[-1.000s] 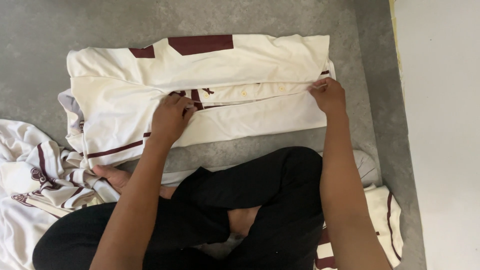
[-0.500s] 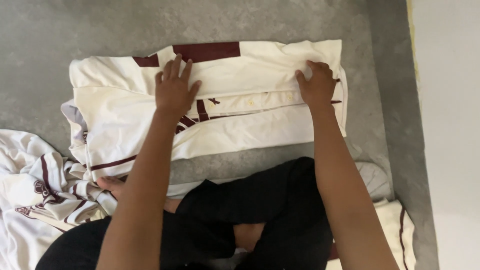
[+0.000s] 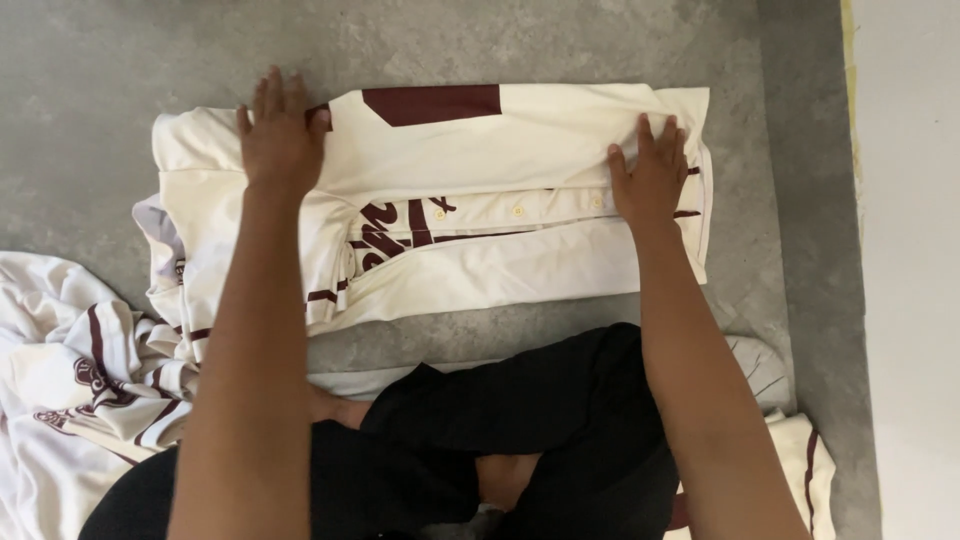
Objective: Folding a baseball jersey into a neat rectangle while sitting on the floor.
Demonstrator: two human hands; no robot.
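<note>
We press the folded cream jersey [image 3: 480, 200] flat on the grey floor [image 3: 120, 60]: left hand [image 3: 280, 135] and right hand [image 3: 650, 175] open, palms down, gripping nothing. Smoothing step, we judge; next fold needs edges aligned.

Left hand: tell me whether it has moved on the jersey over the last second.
Yes. The left hand has slid away from the person, from the maroon lettering at the button placket to the far edge of the cream jersey, beside the maroon panel.
</note>
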